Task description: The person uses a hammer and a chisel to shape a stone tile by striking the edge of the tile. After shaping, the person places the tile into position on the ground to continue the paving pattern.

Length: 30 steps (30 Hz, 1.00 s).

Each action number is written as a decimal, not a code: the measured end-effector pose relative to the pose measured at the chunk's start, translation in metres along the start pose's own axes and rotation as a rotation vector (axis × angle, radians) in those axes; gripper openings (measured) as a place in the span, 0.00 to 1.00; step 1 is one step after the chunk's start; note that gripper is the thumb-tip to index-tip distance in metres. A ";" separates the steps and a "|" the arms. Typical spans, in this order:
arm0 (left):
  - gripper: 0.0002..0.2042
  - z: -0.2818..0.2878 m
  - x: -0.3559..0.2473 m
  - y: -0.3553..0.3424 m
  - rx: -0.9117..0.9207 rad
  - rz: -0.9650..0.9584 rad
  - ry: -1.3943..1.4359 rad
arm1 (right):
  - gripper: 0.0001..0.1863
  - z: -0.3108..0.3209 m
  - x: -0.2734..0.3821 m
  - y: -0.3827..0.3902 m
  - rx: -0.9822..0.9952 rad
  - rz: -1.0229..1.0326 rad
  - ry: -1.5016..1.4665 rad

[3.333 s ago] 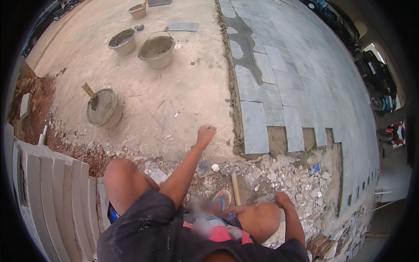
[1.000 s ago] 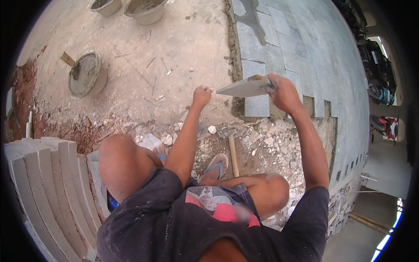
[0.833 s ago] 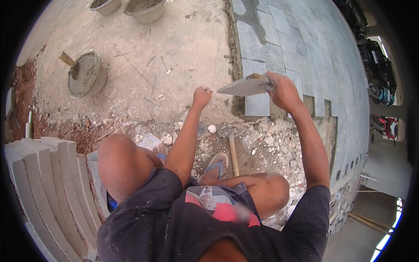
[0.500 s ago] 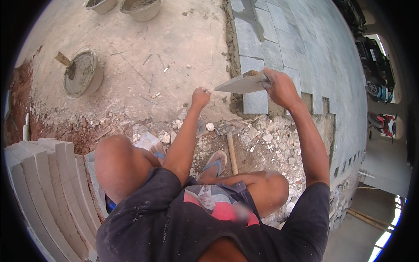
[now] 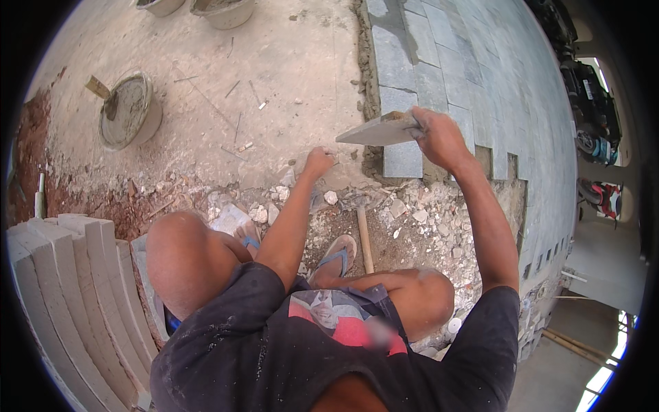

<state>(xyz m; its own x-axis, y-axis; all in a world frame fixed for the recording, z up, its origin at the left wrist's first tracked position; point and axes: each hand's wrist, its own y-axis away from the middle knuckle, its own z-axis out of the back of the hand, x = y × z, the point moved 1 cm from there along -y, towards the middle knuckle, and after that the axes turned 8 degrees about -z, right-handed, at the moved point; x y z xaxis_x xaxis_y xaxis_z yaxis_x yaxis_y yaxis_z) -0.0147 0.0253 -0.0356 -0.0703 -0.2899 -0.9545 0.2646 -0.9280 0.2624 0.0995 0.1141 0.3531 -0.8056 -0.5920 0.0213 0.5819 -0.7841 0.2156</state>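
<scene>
A grey stone tile (image 5: 377, 130) is gripped at its right end by my right hand (image 5: 439, 139). The slab hangs tilted above the edge of the laid paving, its left corner reaching out over the bare ground. Below it lies a set grey tile (image 5: 402, 162) with wet mortar (image 5: 371, 163) along its left side. My left hand (image 5: 319, 162) is low over the concrete, left of the tile and apart from it. Its fingers are curled together; whatever they hold, if anything, is too small to make out.
Laid grey paving (image 5: 480, 89) spreads to the right. A mortar bucket (image 5: 141, 127) with a wooden-handled tool stands left. A hammer (image 5: 364, 237) lies on rubble (image 5: 432, 226) beside my foot. Stacked slabs (image 5: 75, 295) stand at my left; parked motorbikes (image 5: 587, 103) are far right.
My left hand has dropped slightly toward me, away from the tile's left corner. My right hand keeps the tile in nearly the same place.
</scene>
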 end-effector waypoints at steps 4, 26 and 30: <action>0.12 -0.002 -0.009 0.005 0.036 -0.069 -0.077 | 0.16 -0.003 -0.001 -0.002 0.005 0.013 0.016; 0.11 -0.004 -0.007 0.019 0.087 -0.211 -0.077 | 0.13 -0.001 0.003 -0.003 -0.036 0.058 0.003; 0.10 -0.006 -0.006 0.022 0.066 -0.256 -0.087 | 0.15 -0.001 0.001 -0.003 -0.039 0.050 0.005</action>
<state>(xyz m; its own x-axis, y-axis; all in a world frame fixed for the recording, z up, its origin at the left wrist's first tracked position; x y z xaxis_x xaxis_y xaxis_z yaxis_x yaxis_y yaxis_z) -0.0022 0.0079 -0.0249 -0.2096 -0.0607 -0.9759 0.1650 -0.9859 0.0259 0.0969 0.1156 0.3514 -0.7751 -0.6313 0.0266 0.6252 -0.7602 0.1766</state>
